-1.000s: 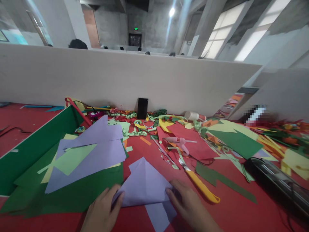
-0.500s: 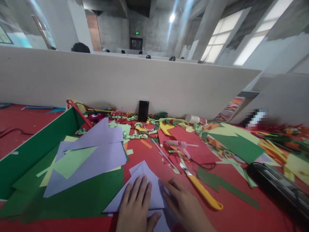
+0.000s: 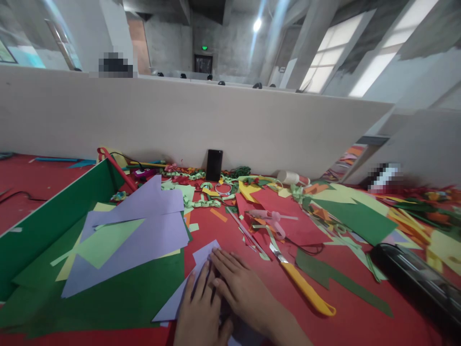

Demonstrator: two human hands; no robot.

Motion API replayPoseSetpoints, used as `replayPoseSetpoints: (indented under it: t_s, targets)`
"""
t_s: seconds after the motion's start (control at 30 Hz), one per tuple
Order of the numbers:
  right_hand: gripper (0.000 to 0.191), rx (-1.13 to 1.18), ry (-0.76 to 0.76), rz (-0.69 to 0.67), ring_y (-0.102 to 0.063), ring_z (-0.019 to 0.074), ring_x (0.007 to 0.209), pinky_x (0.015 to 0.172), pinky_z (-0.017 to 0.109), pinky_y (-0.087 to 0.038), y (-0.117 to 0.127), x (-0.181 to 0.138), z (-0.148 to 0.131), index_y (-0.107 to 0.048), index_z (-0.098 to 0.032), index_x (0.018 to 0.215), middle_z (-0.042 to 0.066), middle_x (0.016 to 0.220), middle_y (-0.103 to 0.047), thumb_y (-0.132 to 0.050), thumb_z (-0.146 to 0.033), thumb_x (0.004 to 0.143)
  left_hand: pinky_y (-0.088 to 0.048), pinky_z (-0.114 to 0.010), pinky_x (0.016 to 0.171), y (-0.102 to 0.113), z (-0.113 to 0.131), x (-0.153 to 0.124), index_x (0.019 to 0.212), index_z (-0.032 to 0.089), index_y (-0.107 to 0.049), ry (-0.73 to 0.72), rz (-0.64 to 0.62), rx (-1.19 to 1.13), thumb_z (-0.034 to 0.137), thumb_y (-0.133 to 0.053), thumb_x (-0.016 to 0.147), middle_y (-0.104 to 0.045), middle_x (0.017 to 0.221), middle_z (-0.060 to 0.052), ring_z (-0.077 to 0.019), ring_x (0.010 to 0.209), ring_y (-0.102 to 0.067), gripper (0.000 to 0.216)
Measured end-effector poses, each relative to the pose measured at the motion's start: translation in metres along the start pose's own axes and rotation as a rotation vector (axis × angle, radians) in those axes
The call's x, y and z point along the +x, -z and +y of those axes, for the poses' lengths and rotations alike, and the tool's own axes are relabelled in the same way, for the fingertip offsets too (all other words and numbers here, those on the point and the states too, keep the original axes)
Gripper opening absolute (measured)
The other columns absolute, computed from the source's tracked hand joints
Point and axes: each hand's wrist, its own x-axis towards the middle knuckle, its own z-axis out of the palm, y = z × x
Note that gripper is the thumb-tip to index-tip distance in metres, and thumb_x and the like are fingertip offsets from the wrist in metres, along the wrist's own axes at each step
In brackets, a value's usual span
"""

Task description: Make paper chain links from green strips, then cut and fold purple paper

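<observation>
A folded sheet of purple paper [image 3: 175,302] lies on the red table in front of me, its pointed top facing away. My left hand [image 3: 201,307] rests flat on it with the fingers stretched forward. Over the paper's right side lies my right hand [image 3: 245,290], fingers extended toward the top point, its thumb close against the left hand's fingers. Much of the paper is hidden beneath both hands. To the right, a yellow-handled craft knife [image 3: 306,288] lies with its blade exposed.
Larger purple sheets [image 3: 133,254] lie on green paper [image 3: 118,307] at left, beside a green upright board [image 3: 65,206]. A pink glue gun [image 3: 268,216] rests on red paper. A phone [image 3: 214,165] leans on the white partition [image 3: 180,115]. A black device [image 3: 414,283] sits at right.
My right hand has moved left and forward, from the paper's right edge to over its upper part beside the left hand. My left hand stays in nearly the same place.
</observation>
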Motion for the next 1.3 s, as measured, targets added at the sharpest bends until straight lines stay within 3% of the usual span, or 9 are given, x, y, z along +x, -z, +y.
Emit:
replayPoseSetpoints:
  t_s: [0.17, 0.37, 0.47, 0.6, 0.77, 0.9, 1.03, 1.13, 1.3]
  targets:
    - [0.060, -0.015, 0.028, 0.019, -0.028, 0.0220, 0.156, 0.127, 0.047, -0.028, -0.019, -0.001, 0.009, -0.028, -0.021, 0.164, 0.009, 0.168, -0.028, -0.038, -0.046, 0.110, -0.030, -0.039, 0.117, 0.007, -0.008, -0.013, 0.131, 0.020, -0.068, -0.008, 0.074, -0.015, 0.052, -0.054, 0.095, -0.062, 0.147, -0.008, -0.0248, 0.142, -0.045, 0.050]
    - [0.063, -0.048, 0.013, 0.065, -0.025, 0.0239, 0.157, 0.127, 0.053, -0.026, -0.027, -0.006, 0.005, -0.016, -0.022, 0.166, 0.009, 0.169, -0.023, -0.038, -0.042, 0.110, -0.040, -0.034, 0.108, 0.029, -0.039, -0.061, 0.139, 0.021, -0.064, -0.160, 0.035, 0.146, 0.055, -0.048, 0.099, -0.066, 0.143, -0.006, -0.0227, 0.147, -0.041, 0.055]
    - [0.063, -0.055, -0.009, 0.064, -0.026, 0.0261, 0.157, 0.126, 0.056, -0.027, -0.025, -0.004, -0.001, -0.018, -0.021, 0.166, 0.010, 0.169, -0.025, -0.039, -0.039, 0.109, -0.043, -0.034, 0.107, 0.036, -0.053, -0.087, 0.138, 0.021, -0.066, -0.179, 0.032, 0.264, 0.047, -0.047, 0.100, -0.066, 0.143, -0.005, -0.0235, 0.147, -0.042, 0.050]
    - [0.061, -0.036, -0.034, 0.036, -0.028, 0.0275, 0.156, 0.126, 0.056, -0.028, -0.019, -0.002, -0.016, -0.028, -0.019, 0.164, 0.012, 0.168, -0.027, -0.040, -0.042, 0.109, -0.043, -0.031, 0.108, 0.041, -0.060, -0.103, 0.131, 0.019, -0.071, -0.188, 0.056, 0.279, 0.043, -0.048, 0.099, -0.069, 0.138, -0.006, -0.0221, 0.134, -0.056, 0.045]
    - [0.061, -0.042, 0.073, 0.016, -0.032, 0.0272, 0.154, 0.125, 0.051, -0.032, -0.017, -0.009, -0.036, -0.033, -0.018, 0.162, 0.010, 0.167, -0.031, -0.049, -0.036, 0.106, -0.042, -0.031, 0.110, 0.047, -0.056, -0.101, 0.124, 0.021, -0.073, -0.126, 0.084, 0.200, 0.040, -0.051, 0.099, -0.075, 0.127, -0.003, -0.0185, 0.114, -0.066, 0.038]
    - [0.062, -0.104, 0.140, 0.125, -0.047, 0.0277, 0.146, 0.120, 0.047, -0.041, -0.023, -0.026, -0.032, -0.040, -0.017, 0.158, 0.010, 0.160, -0.047, -0.059, -0.025, 0.100, -0.047, -0.030, 0.103, 0.056, -0.064, -0.101, 0.129, 0.021, -0.071, -0.073, 0.053, 0.157, 0.029, -0.055, 0.096, -0.073, 0.132, -0.003, -0.0190, 0.116, -0.066, 0.037]
    - [0.042, -0.170, 0.273, 0.275, -0.063, 0.0241, 0.129, 0.109, 0.042, -0.050, -0.029, -0.041, -0.025, -0.057, -0.018, 0.144, 0.010, 0.142, -0.067, -0.050, -0.017, 0.103, -0.049, -0.028, 0.101, 0.064, -0.077, -0.096, 0.132, 0.020, -0.069, -0.182, 0.000, 0.119, 0.018, -0.050, 0.095, -0.070, 0.138, -0.003, -0.0191, 0.123, -0.064, 0.041]
    - [0.036, -0.207, 0.348, 0.323, -0.067, 0.0254, 0.122, 0.100, 0.042, -0.055, -0.032, -0.045, -0.025, -0.061, -0.015, 0.138, 0.013, 0.133, -0.072, -0.049, -0.022, 0.104, -0.047, -0.029, 0.104, 0.063, -0.075, -0.083, 0.131, 0.018, -0.069, -0.260, 0.004, 0.053, 0.014, -0.044, 0.095, -0.072, 0.133, -0.004, -0.0193, 0.122, -0.064, 0.043]
    - [0.036, -0.264, 0.397, 0.445, -0.069, 0.0251, 0.112, 0.094, 0.041, -0.052, -0.041, -0.041, -0.027, -0.066, -0.011, 0.129, 0.014, 0.119, -0.077, -0.040, -0.012, 0.105, -0.045, -0.034, 0.105, 0.051, -0.062, -0.058, 0.116, 0.017, -0.073, -0.115, 0.141, -0.082, 0.008, -0.032, 0.101, -0.079, 0.114, -0.005, -0.0199, 0.110, -0.069, 0.044]
